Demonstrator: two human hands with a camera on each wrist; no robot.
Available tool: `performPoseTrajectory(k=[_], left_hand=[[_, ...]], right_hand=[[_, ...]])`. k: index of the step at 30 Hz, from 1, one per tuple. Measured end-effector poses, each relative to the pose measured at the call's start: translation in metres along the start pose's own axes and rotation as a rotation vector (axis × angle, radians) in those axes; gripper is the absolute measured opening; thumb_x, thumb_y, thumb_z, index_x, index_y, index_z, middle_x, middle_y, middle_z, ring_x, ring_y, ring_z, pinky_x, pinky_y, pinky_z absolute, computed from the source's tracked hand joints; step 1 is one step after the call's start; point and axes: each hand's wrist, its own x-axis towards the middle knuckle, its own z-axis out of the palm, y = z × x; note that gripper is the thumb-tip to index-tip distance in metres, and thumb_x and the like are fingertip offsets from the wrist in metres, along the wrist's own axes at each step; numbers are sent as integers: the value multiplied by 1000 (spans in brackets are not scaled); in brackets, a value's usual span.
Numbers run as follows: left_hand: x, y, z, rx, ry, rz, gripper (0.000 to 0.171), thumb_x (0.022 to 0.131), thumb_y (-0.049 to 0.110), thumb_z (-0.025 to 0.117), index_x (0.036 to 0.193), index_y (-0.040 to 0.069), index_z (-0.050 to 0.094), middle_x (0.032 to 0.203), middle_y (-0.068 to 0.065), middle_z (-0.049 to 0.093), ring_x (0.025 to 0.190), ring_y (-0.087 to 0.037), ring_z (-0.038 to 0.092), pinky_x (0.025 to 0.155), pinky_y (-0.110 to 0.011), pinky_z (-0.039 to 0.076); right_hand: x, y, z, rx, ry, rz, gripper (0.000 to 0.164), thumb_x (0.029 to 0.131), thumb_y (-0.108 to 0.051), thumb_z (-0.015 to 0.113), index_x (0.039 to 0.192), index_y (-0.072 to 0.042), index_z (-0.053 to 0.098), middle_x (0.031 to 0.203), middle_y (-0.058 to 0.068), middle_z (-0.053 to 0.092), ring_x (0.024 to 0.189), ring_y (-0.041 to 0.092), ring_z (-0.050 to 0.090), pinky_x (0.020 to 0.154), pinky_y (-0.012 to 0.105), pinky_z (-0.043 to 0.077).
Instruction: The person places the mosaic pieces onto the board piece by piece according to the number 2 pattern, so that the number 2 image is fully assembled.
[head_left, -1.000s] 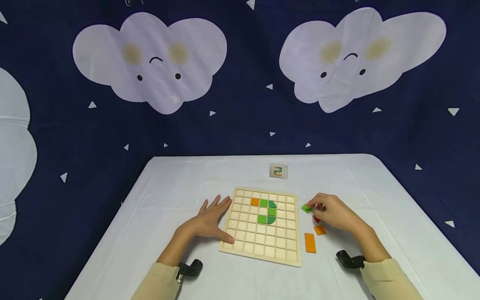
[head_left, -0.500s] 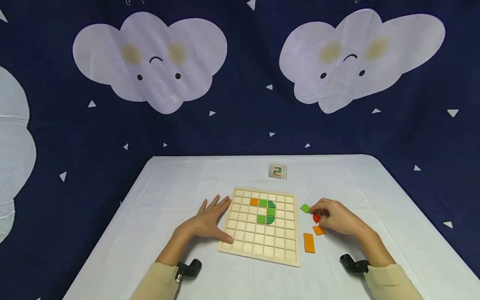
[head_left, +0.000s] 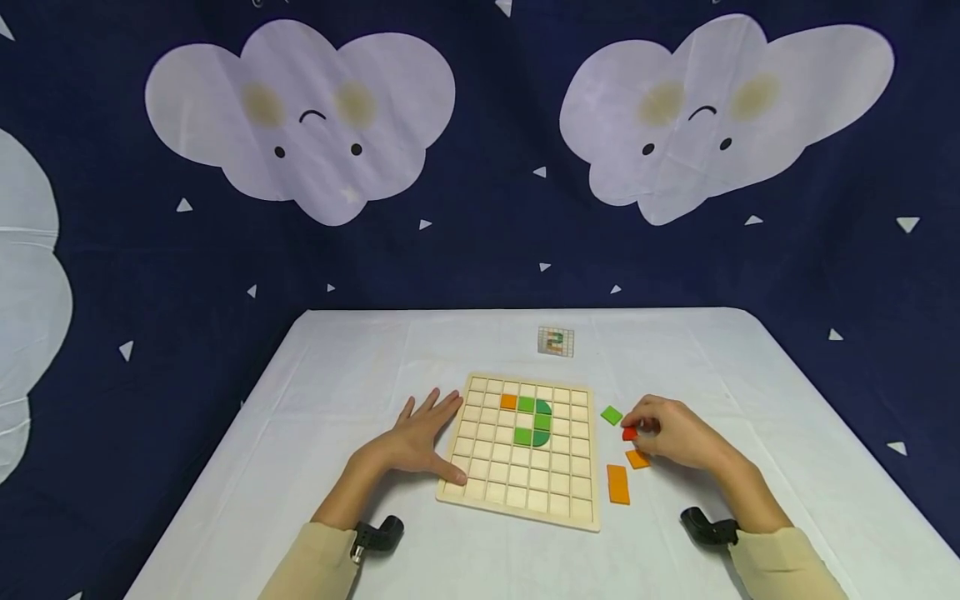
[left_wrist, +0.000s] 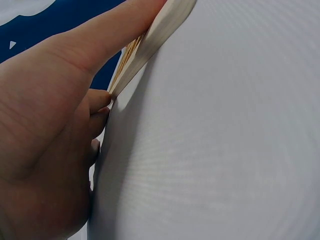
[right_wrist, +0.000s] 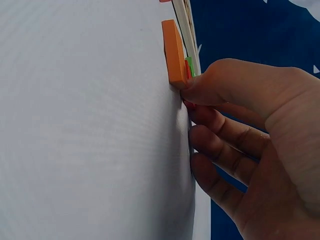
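My left hand [head_left: 408,442] lies with fingers spread along the left edge of the wooden grid board [head_left: 495,502], its thumb over the rim. On the board, an orange square [head_left: 508,402], several light green squares [head_left: 527,404] and two dark green rounded tiles [head_left: 543,407] form a curved figure. To the board's right, my right hand [head_left: 678,432] pinches a small red tile [head_left: 629,433] between thumb and fingertips, low over the tablecloth; its fingers hide part of it. In the right wrist view an orange tile [right_wrist: 173,55] stands right by the thumb.
Beside the right hand lie a light green tile [head_left: 611,415], a small orange tile [head_left: 637,459] and an orange rectangle [head_left: 618,485]. A small card [head_left: 556,341] printed with a 2-like figure lies beyond the board on the white tablecloth [head_left: 360,358]. A dark blue curtain [head_left: 495,250] hangs behind.
My right hand has drawn back from the light green tile to the red tile, which has turned and shifted slightly left between the fingers. The left hand and board stay put.
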Motion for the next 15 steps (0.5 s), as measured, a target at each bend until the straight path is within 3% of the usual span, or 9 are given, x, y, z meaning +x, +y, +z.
performPoseTrajectory(k=[15], left_hand=[[0, 1, -1, 8, -12, -12, 133, 54, 80, 72, 155, 15, 16, 160, 1, 12, 145, -24, -3, 113, -53, -6]], right_hand=[[3, -9, 2, 2, 1, 35, 20, 78, -12, 76, 95, -21, 73, 87, -10, 60, 72, 15, 51, 57, 25, 43]])
